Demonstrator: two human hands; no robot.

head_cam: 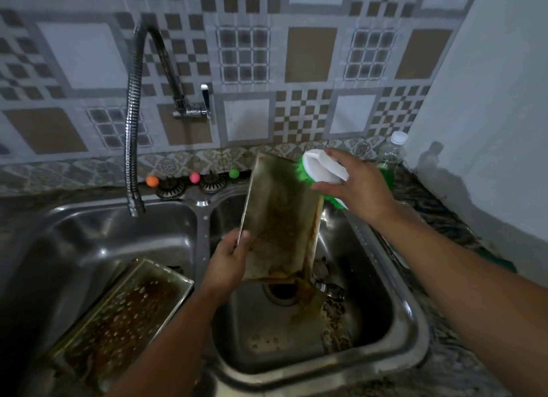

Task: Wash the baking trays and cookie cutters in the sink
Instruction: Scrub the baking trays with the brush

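right now the scrubbing step is in hand. the left hand (229, 257) props a stained baking tray (280, 218) up on end over the right basin of the sink (415, 331), its fingers (243, 237) wrapped round the tray's left rim, its lower edge down near the drain (280, 293). the right hand (360, 186) holds a green-bristled scrub brush (321, 169) by its white back, fingers closed over it, bristles touching the tray's upper right rim. a second baking tray (124, 322), crusted brown and wet, lies tilted in the left basin, untouched. something metallic beside the drain may be a cookie cutter; too dim to tell. the tap (135, 129) hangs over the left basin with no water visible. next, i judge, the brush must come down onto the tray's inner face with firm strokes while the left hand braces it against slipping.
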